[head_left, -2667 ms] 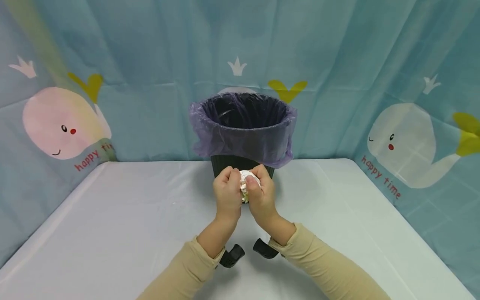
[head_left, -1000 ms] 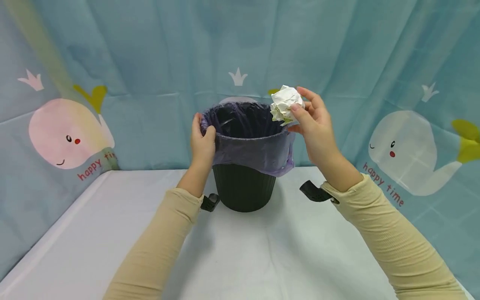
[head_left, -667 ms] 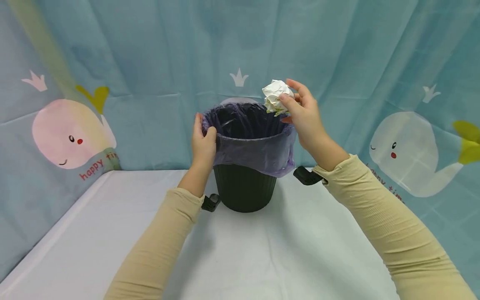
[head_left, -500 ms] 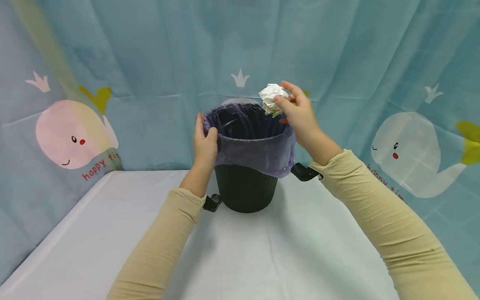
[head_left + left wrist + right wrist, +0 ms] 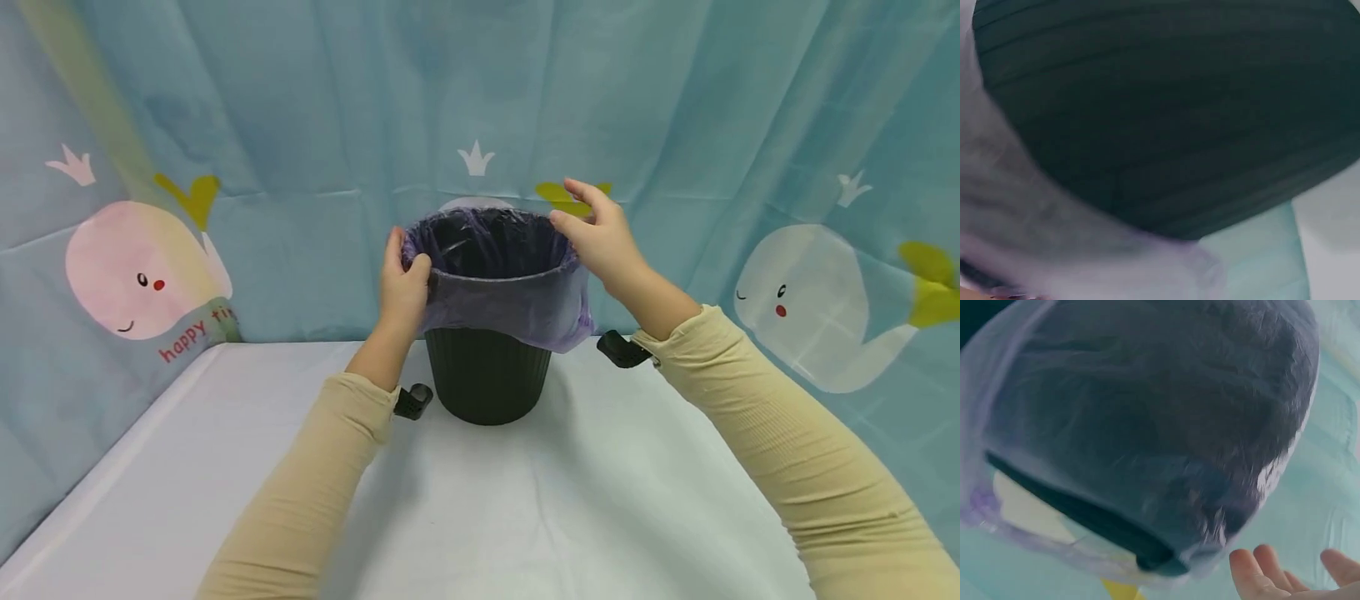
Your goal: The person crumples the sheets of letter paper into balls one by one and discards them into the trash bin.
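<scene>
A dark green ribbed trash can (image 5: 489, 379) stands upright on the table, lined with a thin purple trash bag (image 5: 510, 307) folded over its rim. My left hand (image 5: 405, 287) grips the left side of the rim, thumb outside, over the bag. Above the right side of the rim, my right hand (image 5: 602, 240) is spread with no object in its fingers. The right wrist view shows its fingers (image 5: 1246, 570) apart from the bag. The left wrist view is filled by the can's side (image 5: 1179, 119) and the bag's hanging edge (image 5: 1029, 200). No paper ball is visible; the can's bottom is hidden.
A white cloth covers the table (image 5: 480, 508). Behind and on both sides hangs a blue curtain (image 5: 322, 100) with printed whales. A black wrist mount (image 5: 624, 350) sticks out below the right sleeve, another mount (image 5: 414, 402) below the left.
Both hands first squeezed a crumpled paper ball; the left then took the rim. My right hand carried the ball over the can and let go; the ball is out of sight now.
</scene>
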Demonstrator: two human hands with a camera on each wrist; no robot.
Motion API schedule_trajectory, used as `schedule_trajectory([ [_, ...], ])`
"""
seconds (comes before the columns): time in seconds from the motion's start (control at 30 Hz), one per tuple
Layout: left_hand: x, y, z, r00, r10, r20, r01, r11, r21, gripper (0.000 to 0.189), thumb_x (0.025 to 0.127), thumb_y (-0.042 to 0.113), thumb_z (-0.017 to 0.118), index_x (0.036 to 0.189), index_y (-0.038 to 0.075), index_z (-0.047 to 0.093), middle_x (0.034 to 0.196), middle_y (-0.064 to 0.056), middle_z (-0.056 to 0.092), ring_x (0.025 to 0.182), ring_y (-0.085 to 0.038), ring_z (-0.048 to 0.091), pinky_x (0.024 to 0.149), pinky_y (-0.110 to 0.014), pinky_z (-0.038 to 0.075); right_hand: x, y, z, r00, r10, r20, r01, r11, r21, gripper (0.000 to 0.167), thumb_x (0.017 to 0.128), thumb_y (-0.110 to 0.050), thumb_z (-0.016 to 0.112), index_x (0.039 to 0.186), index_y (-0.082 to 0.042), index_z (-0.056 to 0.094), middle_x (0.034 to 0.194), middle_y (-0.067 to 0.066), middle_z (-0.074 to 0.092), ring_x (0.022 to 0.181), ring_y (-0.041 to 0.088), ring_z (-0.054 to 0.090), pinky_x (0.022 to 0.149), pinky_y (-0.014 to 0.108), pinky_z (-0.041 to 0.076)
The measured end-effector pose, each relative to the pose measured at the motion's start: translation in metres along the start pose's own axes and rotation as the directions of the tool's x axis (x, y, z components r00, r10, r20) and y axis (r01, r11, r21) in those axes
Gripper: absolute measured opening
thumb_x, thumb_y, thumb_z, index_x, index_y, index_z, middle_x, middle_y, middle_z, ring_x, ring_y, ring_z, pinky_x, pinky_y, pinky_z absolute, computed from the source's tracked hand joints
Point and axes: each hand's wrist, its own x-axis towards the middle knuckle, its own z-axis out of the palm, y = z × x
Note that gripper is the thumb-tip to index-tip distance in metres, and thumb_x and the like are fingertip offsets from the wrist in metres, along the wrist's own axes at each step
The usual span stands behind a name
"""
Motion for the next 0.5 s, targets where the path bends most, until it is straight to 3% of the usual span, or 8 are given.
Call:
schedule_trajectory([
  [0.1,0.005,0.005,-0.01,0.998,-0.007,0.067,-0.002,0.99,0.143,0.067,0.101,0.023,0.047,0.155,0.007,0.012,0.161,-0.006,0.014,0.147,-0.017,0.011,0.116,-0.029,0.013,-0.005,0.003,-0.007,1.0,-0.014,-0.005,0.014,1.0,-0.025,0.05,0.1,-0.018,0.051,0.147,-0.007,0.039,0.152,0.007,0.033,0.113,0.023,0.051,0.089,0.037,0.044],
  [0.23,0.007,0.01,-0.023,0.989,-0.004,0.149,-0.044,0.948,0.314,0.08,0.1,0.047,0.047,0.156,0.007,0.006,0.161,-0.013,0.008,0.147,-0.027,0.007,0.117,-0.043,0.011,-0.015,0.01,-0.021,1.0,0.008,0.022,-0.006,0.998,-0.066,0.047,0.101,-0.021,0.05,0.144,-0.004,0.041,0.15,0.01,0.036,0.121,0.027,0.049,0.096,0.044,0.043],
  [0.33,0.002,0.012,-0.031,0.981,0.004,0.193,-0.07,0.938,0.338,0.081,0.1,0.056,0.038,0.156,0.009,0.001,0.161,-0.014,0.003,0.147,-0.031,0.003,0.116,-0.05,0.008,-0.024,0.019,-0.032,0.999,0.024,0.035,-0.019,0.992,-0.122,0.046,0.102,-0.023,0.049,0.143,-0.003,0.042,0.147,0.014,0.039,0.12,0.032,0.049,0.095,0.047,0.042],
  [0.5,-0.012,0.009,-0.051,0.972,0.011,0.234,-0.105,0.915,0.39,0.079,0.101,0.057,0.031,0.156,0.01,0.0,0.161,-0.011,0.004,0.147,-0.033,-0.001,0.115,-0.056,0.004,-0.042,0.041,-0.054,0.998,0.011,0.062,0.008,0.959,-0.284,0.049,0.103,-0.025,0.048,0.145,-0.001,0.039,0.152,0.02,0.028,0.128,0.04,0.041,0.095,0.057,0.04],
])
